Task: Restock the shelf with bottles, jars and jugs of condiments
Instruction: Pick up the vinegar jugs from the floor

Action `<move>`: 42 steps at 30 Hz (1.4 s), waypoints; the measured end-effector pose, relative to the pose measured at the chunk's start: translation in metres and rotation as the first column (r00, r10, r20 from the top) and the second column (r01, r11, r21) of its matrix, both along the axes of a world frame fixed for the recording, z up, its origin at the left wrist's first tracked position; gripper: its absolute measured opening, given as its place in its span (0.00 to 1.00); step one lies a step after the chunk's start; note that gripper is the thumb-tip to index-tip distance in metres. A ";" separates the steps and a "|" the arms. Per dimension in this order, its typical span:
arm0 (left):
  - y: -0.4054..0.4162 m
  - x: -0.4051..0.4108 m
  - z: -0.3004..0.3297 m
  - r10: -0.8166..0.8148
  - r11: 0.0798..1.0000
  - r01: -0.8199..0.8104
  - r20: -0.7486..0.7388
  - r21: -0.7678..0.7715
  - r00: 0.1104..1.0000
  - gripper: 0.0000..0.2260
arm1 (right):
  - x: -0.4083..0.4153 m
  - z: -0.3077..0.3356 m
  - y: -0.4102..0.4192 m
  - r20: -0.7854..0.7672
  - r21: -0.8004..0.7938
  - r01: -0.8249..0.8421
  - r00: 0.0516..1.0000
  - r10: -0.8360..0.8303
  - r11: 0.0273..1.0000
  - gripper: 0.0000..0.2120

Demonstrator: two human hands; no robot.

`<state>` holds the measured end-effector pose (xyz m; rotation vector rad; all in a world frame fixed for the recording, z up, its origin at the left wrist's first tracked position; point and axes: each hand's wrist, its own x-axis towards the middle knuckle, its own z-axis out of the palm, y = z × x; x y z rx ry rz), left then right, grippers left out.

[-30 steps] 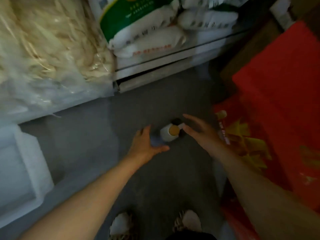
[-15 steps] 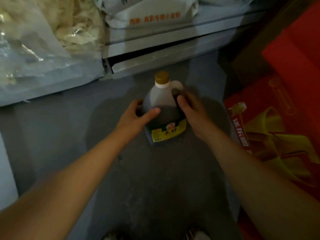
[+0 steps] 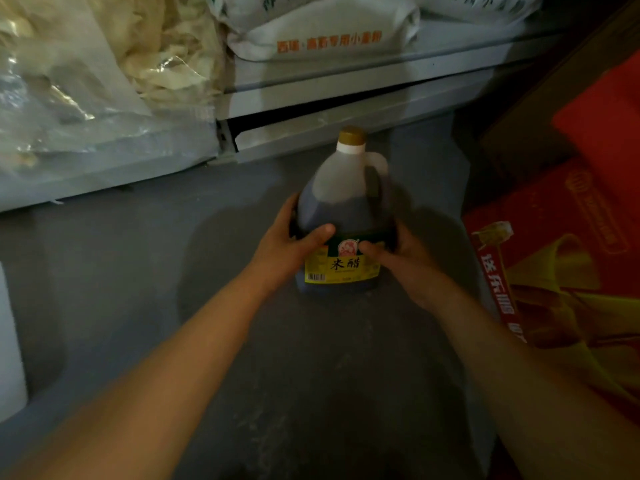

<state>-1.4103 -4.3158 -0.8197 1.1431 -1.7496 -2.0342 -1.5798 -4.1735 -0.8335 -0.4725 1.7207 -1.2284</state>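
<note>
a: where were your hands at that moment?

b: your left hand (image 3: 289, 245) gripped the jug's left side, thumb curled across the front just above the label. your right hand (image 3: 403, 252) clasped the right side, thumb touching the label's upper edge. both were closed around the jug of dark vinegar (image 3: 343, 216), not apart.

a: and where was the jug?

b: it stood upright on the grey floor (image 3: 138, 289), yellow cap on, handle toward the right, just in front of the lowest shelf (image 3: 346, 95).

a: what surrounded it?

b: white sacks (image 3: 322, 29) sat on that shelf, a clear bag of pale dried goods (image 3: 86, 71) to the left, red cartons (image 3: 561, 271) to the right.

a: how far along were you?

b: early, by my judgement. the jug was held but not yet shelved, and no condiment shelf showed in view.
</note>
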 end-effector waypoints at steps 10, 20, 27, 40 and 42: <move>0.002 0.016 -0.014 0.143 0.990 -0.144 0.131 -0.006 0.981 0.31 | 0.024 -0.015 -0.015 0.039 0.083 0.109 0.993 -0.112 0.991 0.32; 0.027 0.049 -0.009 0.160 0.977 -0.196 0.314 0.084 0.936 0.26 | 0.064 0.006 0.012 0.181 0.223 0.127 0.969 -0.169 0.967 0.31; 0.075 0.082 0.067 0.183 0.946 -0.263 0.358 0.187 0.915 0.23 | 0.104 0.083 0.061 0.214 0.341 0.133 0.953 -0.215 0.931 0.43; 0.082 0.113 0.313 0.111 0.950 -0.211 0.382 0.230 0.917 0.32 | 0.156 0.342 0.085 0.222 0.314 0.267 0.912 -0.344 0.911 0.13; 0.073 0.110 0.359 0.114 0.957 -0.202 0.371 0.208 0.922 0.36 | 0.155 0.392 0.080 0.240 0.283 0.286 0.903 -0.356 0.916 0.13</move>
